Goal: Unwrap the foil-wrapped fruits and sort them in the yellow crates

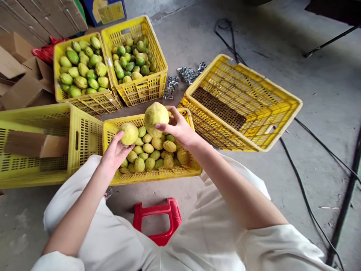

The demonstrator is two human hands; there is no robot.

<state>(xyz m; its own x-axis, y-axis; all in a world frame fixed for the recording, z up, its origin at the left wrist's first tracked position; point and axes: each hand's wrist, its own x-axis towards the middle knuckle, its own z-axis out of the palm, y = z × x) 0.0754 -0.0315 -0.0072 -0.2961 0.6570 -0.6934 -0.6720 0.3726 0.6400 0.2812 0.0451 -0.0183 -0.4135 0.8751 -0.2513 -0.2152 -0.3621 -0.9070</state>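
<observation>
My left hand (114,152) is closed around a yellow lemon (129,134), thumb on its left side and fingers underneath. Higher and a little to the right, my right hand (179,128) grips a larger-looking yellow lemon (156,117) from its right side, with the thumb across its front. Both fruits are held above a yellow plastic crate (158,174), apart from each other. Inside that crate lie many green-yellow lemons (149,163), partly hidden by my hands and the held fruit.
Two yellow crates (141,90) of green and yellow fruit stand behind. A yellow crate (254,109) stands at right; another (84,139) at left holds a cardboard piece (36,143). A red stool (158,239) is between my legs. Black cables (299,184) cross the floor.
</observation>
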